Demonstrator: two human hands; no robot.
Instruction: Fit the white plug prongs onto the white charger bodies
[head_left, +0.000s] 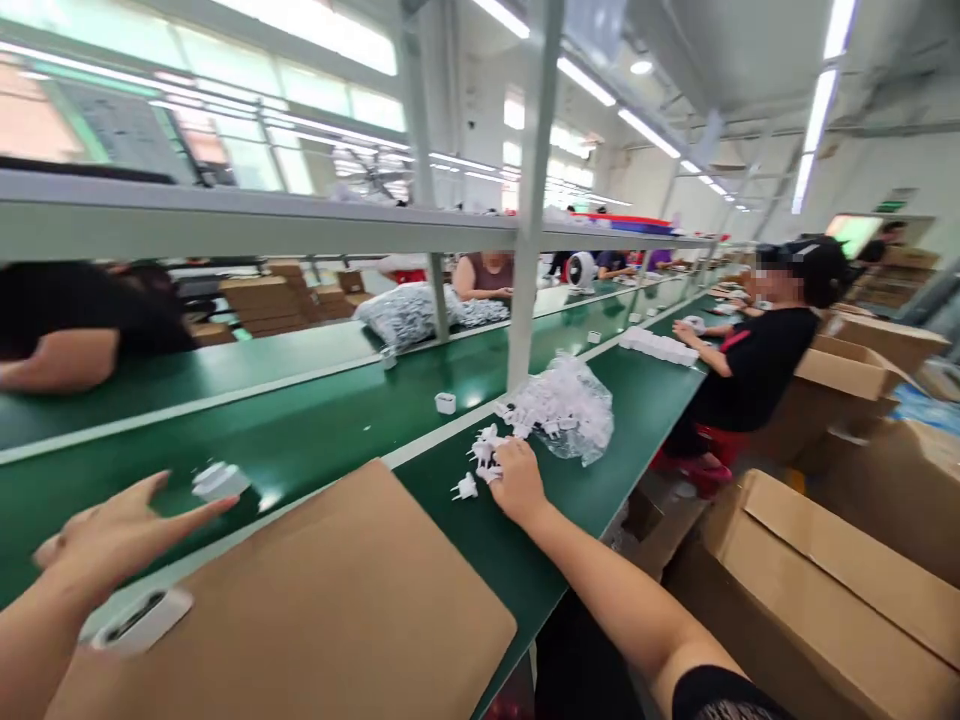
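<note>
The right hand (516, 482) rests on the green desk (637, 400), fingers curled down onto loose white plug parts (480, 452) just beside the clear bag of parts (566, 405). The left hand (112, 540) hovers with fingers spread, empty, near a white adapter shell (219, 481), well away from the bag.

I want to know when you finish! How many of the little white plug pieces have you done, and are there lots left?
One white piece already lies out on the green belt just past the open left hand. The right hand is in the loose plug pieces on the table, picking among them. Plenty left: the clear bag beside them looks full. A count can't be told.
</note>
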